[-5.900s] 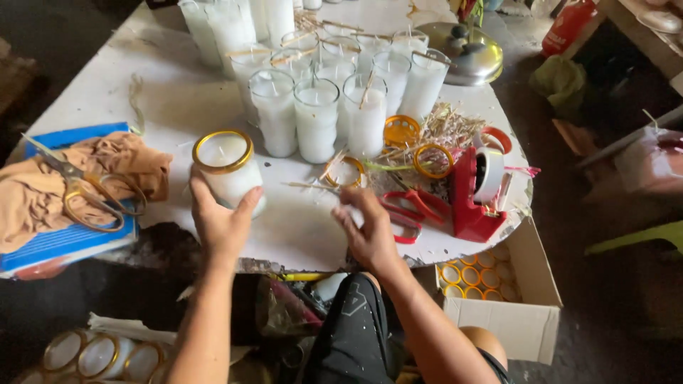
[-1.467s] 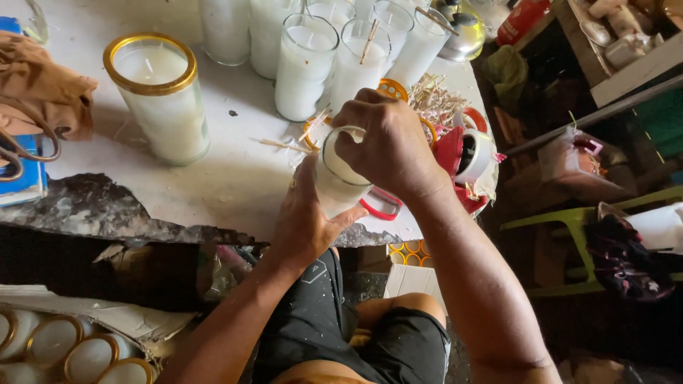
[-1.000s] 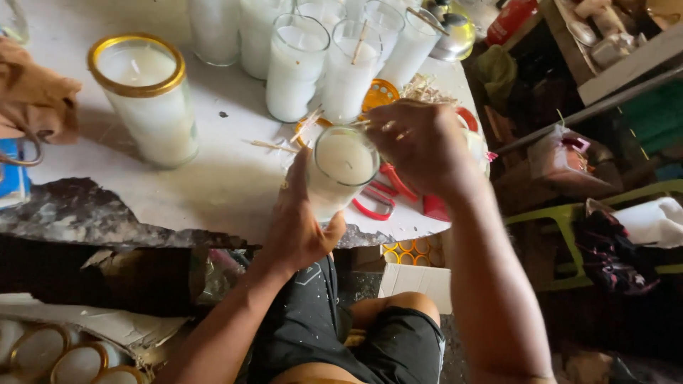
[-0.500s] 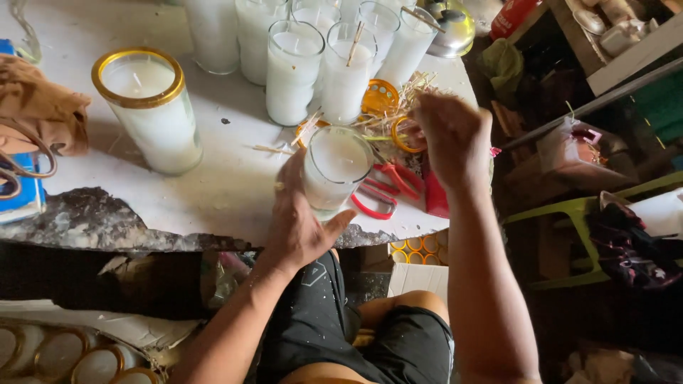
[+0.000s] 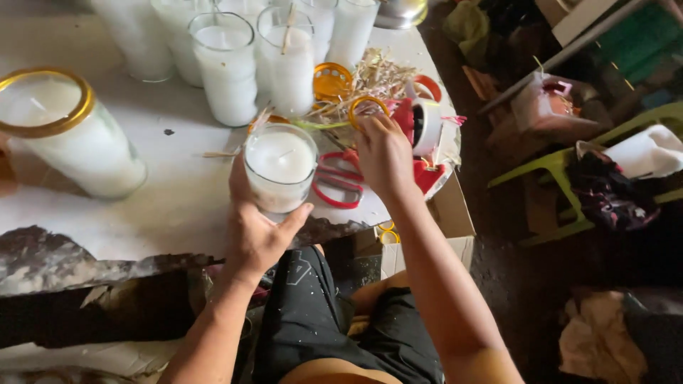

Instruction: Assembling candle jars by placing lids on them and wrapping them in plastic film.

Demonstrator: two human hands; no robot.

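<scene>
Seen from the head camera, the left hand [image 5: 257, 231] wraps a white wax-filled glass candle [image 5: 280, 167] at the tabletop [image 5: 163, 206] edge, steadying it, while the right hand [image 5: 385, 153], just right of the candle, pinches a gold ring [image 5: 368, 107] from the clutter.

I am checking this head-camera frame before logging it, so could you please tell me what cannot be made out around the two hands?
- Left hand: its palm covers the lower near side of the glass candle.
- Right hand: the fingertips at the gold ring hide whether it is gripped.
- Red scissors: partly under the right hand.
- Gold-rimmed candle: cut by the left edge.
- Back candles: tops cut by the top edge.
</scene>
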